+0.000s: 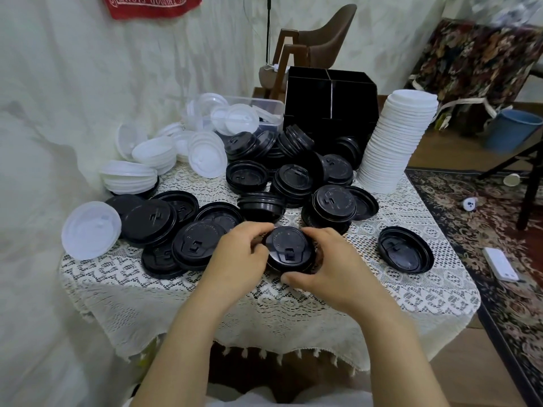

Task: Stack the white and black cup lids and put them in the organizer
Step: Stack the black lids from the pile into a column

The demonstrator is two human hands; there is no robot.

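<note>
A short stack of black lids sits at the table's front middle, top side up. My left hand grips its left rim with curled fingers, and my right hand grips its right rim, thumb at the near edge. Several loose black lids lie scattered across the lace cloth behind. White lids are heaped at the back left, and a single white lid lies at the left edge. A tall leaning stack of white lids stands at the back right. The black organizer stands at the back.
A clear plastic tub holding white lids stands left of the organizer. One upturned black lid lies alone at the right. The lace cloth hangs over the table's front edge. A chair, a blue bin and a patterned rug are beyond.
</note>
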